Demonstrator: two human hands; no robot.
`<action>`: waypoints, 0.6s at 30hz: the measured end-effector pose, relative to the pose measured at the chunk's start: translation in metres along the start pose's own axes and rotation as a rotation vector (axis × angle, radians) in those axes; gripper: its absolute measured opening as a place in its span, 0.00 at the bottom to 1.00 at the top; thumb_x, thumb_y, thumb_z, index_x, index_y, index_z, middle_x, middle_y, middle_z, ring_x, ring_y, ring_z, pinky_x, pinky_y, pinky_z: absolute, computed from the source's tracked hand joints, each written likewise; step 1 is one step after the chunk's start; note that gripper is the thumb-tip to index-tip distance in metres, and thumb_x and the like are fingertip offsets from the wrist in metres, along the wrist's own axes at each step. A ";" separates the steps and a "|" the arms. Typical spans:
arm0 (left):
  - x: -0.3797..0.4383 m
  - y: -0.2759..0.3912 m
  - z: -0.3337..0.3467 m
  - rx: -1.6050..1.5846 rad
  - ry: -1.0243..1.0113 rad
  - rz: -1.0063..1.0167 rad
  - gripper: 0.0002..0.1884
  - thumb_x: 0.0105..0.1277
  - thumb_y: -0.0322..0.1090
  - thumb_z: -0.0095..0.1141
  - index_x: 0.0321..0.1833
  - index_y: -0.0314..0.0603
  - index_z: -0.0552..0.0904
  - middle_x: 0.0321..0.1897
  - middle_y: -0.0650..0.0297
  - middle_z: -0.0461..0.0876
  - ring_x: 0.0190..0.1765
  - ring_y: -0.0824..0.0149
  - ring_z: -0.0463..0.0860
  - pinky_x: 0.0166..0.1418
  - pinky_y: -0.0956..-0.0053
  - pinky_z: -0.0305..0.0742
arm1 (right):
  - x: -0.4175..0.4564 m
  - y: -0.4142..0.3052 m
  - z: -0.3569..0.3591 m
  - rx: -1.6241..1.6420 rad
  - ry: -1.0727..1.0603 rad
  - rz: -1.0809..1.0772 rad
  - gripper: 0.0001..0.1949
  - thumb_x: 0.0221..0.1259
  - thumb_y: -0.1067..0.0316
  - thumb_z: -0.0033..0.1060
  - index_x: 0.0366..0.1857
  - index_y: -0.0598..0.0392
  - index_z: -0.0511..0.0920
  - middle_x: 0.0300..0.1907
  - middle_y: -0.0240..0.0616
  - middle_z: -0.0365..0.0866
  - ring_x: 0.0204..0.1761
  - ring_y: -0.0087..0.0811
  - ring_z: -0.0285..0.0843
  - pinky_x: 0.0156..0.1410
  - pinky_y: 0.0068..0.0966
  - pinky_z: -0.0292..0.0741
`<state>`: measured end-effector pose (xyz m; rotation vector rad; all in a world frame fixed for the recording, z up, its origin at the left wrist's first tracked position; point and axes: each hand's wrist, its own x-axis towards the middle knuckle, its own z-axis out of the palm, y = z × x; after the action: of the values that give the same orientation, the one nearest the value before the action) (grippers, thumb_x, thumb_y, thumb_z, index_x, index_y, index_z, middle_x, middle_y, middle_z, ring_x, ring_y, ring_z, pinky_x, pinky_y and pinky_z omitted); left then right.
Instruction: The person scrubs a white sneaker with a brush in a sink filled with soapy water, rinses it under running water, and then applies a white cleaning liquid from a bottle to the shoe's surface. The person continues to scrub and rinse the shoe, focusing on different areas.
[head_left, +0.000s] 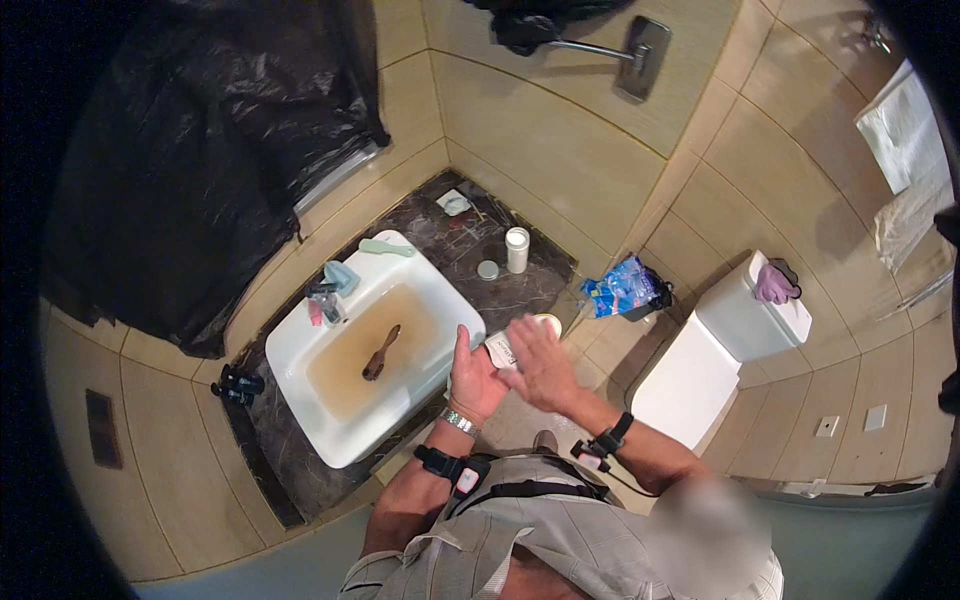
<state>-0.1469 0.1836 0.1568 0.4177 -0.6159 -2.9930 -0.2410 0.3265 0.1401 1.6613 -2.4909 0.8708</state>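
Note:
My left hand (478, 381) is palm up at the front edge of the washbasin, its thumb raised and apart. Over its fingers lies my right hand (538, 367), flat, slightly blurred and partly hiding them. Just beyond both hands is a white tub (499, 351) bearing writing, with a pale round top; whether a hand touches it I cannot tell. In the white washbasin (454, 313) stands cloudy brown water (341, 371). A dark brown brush (381, 354) lies in that water.
On the dark marble counter (427, 214) stand an uncapped white jar (517, 251) and a round lid (487, 270). A green-handled item (386, 247) rests by the faucet (324, 300). Black pump bottles (238, 386) are at left. A blue packet (626, 289) and a toilet (686, 375) are rightward.

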 end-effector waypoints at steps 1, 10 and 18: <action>0.004 -0.008 0.001 0.004 0.017 -0.006 0.54 0.76 0.81 0.39 0.81 0.29 0.67 0.77 0.50 0.75 0.79 0.51 0.74 0.84 0.53 0.66 | -0.008 -0.005 0.003 0.085 0.021 -0.011 0.40 0.75 0.42 0.63 0.77 0.68 0.68 0.81 0.60 0.66 0.85 0.60 0.58 0.90 0.57 0.50; 0.043 -0.059 0.027 0.008 0.032 -0.076 0.56 0.77 0.81 0.37 0.82 0.27 0.65 0.78 0.49 0.74 0.79 0.51 0.73 0.85 0.54 0.64 | -0.044 0.071 -0.044 -0.037 0.030 -0.021 0.41 0.71 0.42 0.66 0.76 0.65 0.70 0.80 0.58 0.68 0.85 0.59 0.59 0.88 0.60 0.53; 0.052 -0.046 0.048 0.051 -0.029 -0.116 0.56 0.76 0.81 0.38 0.83 0.27 0.62 0.81 0.46 0.70 0.81 0.47 0.71 0.87 0.51 0.62 | -0.052 0.025 -0.032 0.119 0.171 0.090 0.42 0.69 0.49 0.72 0.80 0.65 0.65 0.82 0.58 0.64 0.86 0.61 0.57 0.89 0.60 0.53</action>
<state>-0.2100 0.2380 0.1679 0.4275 -0.6949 -3.1037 -0.2493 0.3919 0.1398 1.4443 -2.4579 1.1395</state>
